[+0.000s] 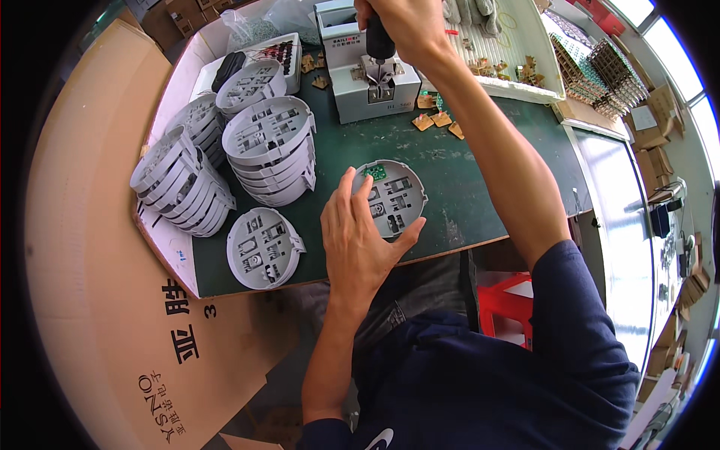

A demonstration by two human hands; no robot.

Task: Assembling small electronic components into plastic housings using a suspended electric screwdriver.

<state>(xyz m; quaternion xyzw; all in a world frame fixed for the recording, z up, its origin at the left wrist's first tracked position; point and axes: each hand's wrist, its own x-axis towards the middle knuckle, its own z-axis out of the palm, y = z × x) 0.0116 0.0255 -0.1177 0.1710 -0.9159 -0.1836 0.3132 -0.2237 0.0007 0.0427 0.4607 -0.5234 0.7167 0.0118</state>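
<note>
My left hand [358,232] spans a round grey plastic housing [409,211] on the bench, its fingers at the left side and its thumb at the lower right rim. A small green circuit board [375,172] lies inside the housing near the far edge. Up at the top, my right hand [409,26] is wrapped round a black screwdriver [380,43], held upright. Its tip is down at the front slot of a grey-white screw feeder [352,97]. Part of the right hand is cut off by the frame's upper edge.
Stacks of grey housings [270,131] stand at the left, with a single housing [264,249] nearer me. Small tan boards [433,120] lie beside the feeder. A white foam tray [517,82] sits at the back right; a large cardboard sheet [90,225] borders the bench's left.
</note>
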